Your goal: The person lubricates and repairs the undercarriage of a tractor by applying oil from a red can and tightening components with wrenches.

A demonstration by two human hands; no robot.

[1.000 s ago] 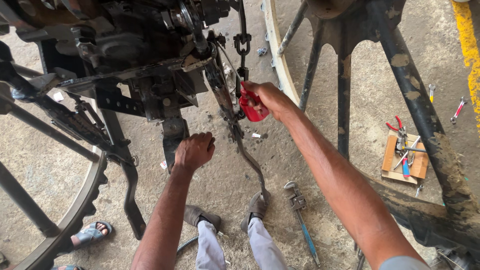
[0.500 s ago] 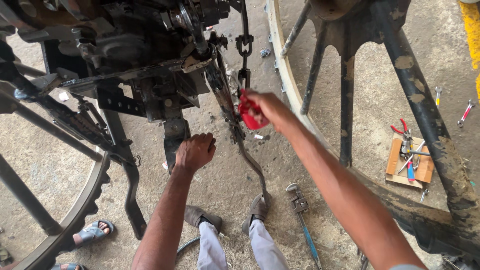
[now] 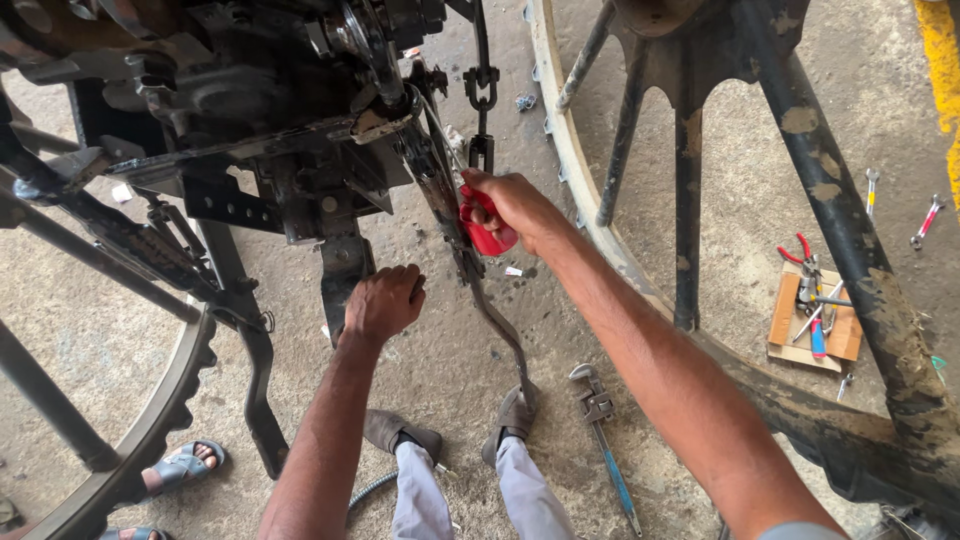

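My right hand (image 3: 512,205) grips a tool with a red handle (image 3: 485,235), pressed against a dark greasy lever arm (image 3: 440,180) of the machine's underside (image 3: 290,110). A black chain link (image 3: 481,90) hangs just above the hand. My left hand (image 3: 385,300) is closed in a loose fist below a black bracket (image 3: 345,265), holding nothing that I can see. My grey shoes (image 3: 400,432) and light trouser legs show at the bottom.
Large spoked iron wheels stand at the right (image 3: 690,170) and lower left (image 3: 150,430). A pipe wrench (image 3: 605,440) lies on the concrete. A wooden block (image 3: 812,320) holds pliers and small tools; spanners (image 3: 925,220) lie beyond. Another person's sandalled foot (image 3: 185,465) is at the left.
My right hand with the red-handled tool stays at the lever, shifted only slightly. The left fist holds its place. The camera view has drifted a little.
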